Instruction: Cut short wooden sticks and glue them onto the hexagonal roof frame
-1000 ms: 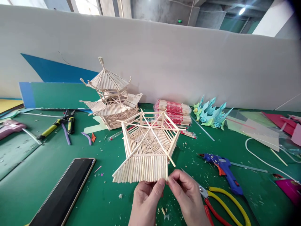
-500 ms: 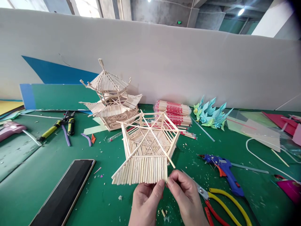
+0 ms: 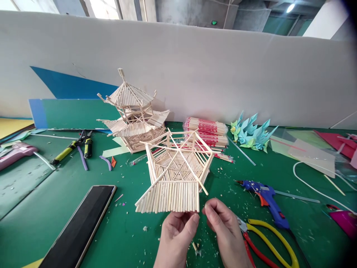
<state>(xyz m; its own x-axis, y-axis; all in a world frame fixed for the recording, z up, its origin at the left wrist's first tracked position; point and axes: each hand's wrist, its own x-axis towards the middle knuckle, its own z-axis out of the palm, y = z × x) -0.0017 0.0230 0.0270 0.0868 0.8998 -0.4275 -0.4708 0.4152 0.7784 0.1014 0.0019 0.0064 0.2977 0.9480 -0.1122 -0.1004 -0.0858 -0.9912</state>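
A half-built pavilion model [image 3: 178, 163] made of round wooden sticks stands in the middle, its hexagonal frame open on top. One roof panel of close-set sticks [image 3: 170, 197] slopes down toward me at the front. My left hand [image 3: 177, 236] is at the right end of this panel's lower edge, thumb in front and curled fingers partly hidden below it. Just to the right, apart from the panel, my right hand [image 3: 225, 232] has its fingers curled in against the thumb. I see nothing sticking out of it.
A finished stick pagoda [image 3: 131, 115] stands behind left, near bundled sticks [image 3: 206, 128] and folded-paper flowers [image 3: 252, 134]. A blue glue gun [image 3: 264, 197] and yellow-and-red-handled pliers [image 3: 267, 238] lie right. A phone [image 3: 80, 223] and yellow-black pliers [image 3: 67, 150] lie left.
My right hand has let go of the panel's corner and moved a little to the right. The left hand stays at the panel's edge. The view has shifted slightly.
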